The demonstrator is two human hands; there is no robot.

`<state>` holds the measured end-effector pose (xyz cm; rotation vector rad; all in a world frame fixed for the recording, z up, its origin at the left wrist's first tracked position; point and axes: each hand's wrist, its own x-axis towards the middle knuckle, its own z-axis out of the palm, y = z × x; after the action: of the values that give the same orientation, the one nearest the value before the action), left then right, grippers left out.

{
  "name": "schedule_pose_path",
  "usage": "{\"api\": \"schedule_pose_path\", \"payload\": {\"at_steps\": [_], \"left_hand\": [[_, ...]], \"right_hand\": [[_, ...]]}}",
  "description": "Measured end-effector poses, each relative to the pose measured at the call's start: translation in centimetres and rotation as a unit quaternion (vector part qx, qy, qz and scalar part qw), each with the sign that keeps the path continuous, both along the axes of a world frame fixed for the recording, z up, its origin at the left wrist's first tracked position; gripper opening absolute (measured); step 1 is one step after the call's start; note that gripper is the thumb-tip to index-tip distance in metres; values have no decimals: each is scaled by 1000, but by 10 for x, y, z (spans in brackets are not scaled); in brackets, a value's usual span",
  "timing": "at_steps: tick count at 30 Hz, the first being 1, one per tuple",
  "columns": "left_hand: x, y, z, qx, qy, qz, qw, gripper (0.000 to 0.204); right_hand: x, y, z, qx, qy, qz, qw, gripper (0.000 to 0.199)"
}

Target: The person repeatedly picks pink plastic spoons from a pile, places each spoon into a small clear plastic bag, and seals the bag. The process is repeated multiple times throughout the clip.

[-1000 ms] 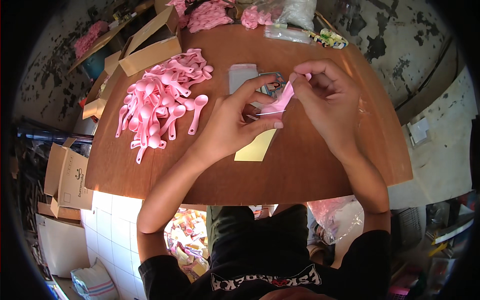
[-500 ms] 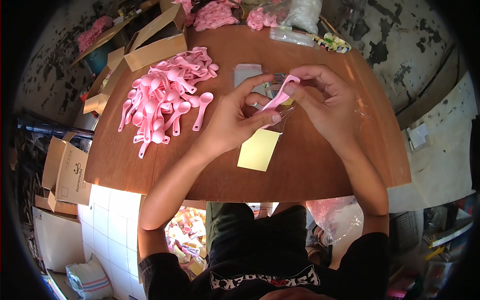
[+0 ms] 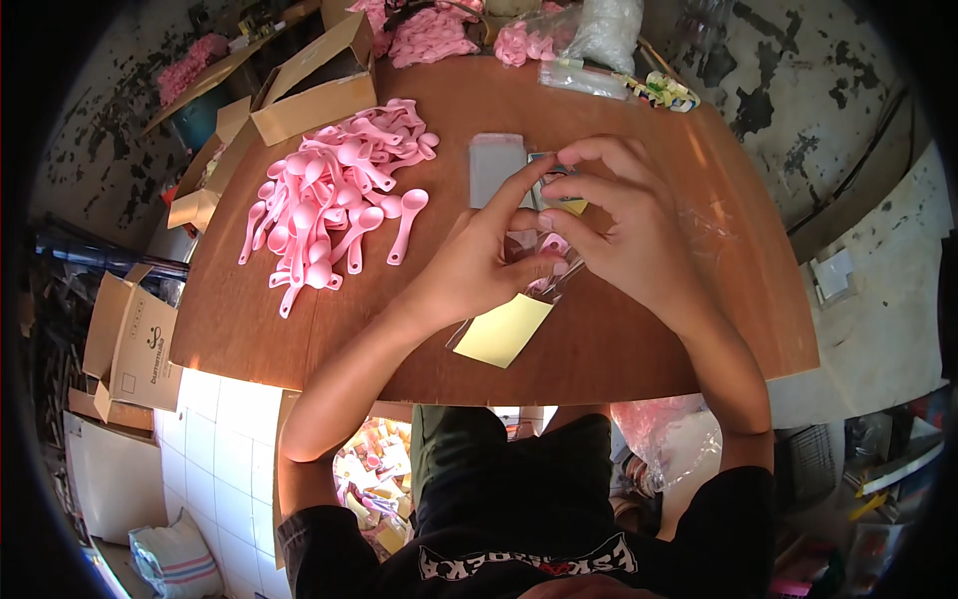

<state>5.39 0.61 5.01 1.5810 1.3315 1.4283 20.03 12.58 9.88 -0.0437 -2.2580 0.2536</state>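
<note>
Over the middle of the table, my left hand (image 3: 479, 255) pinches a clear plastic bag between thumb and fingers. A yellow card (image 3: 504, 331) shows at the bag's lower end, toward me. Part of a pink measuring spoon (image 3: 552, 243) shows between my hands, seemingly inside the bag; the rest is hidden. My right hand (image 3: 634, 230) curls over the bag's upper end, its thumb and fingertips closed near my left fingers. To the left lies a heap of pink spoons (image 3: 324, 180), with one spoon (image 3: 406, 228) at its right edge.
Beyond my hands lie a stack of clear bags (image 3: 496, 165) and partly covered printed cards (image 3: 544, 172). An open cardboard box (image 3: 314, 105) stands at the far left. Pink bundles (image 3: 434, 38) and a bulging plastic sack (image 3: 607, 32) line the far edge of the brown table (image 3: 619, 349).
The pink spoon, held slanted between both hands before, now sits lower and mostly hidden at the bag. The yellow card has shifted toward me and tilted; my right fingers have moved left.
</note>
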Motion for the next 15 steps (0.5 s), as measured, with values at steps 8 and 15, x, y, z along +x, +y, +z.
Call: {"api": "schedule_pose_path", "payload": {"at_steps": [8,15], "left_hand": [[4,-4,1,61,100,53,992,89],[7,-2,2,76,224,29,971,88]], "right_hand": [[2,-2,-3,102,-26,-45,993,10],[12,-5,1,129,-72,-68,987,8]]}}
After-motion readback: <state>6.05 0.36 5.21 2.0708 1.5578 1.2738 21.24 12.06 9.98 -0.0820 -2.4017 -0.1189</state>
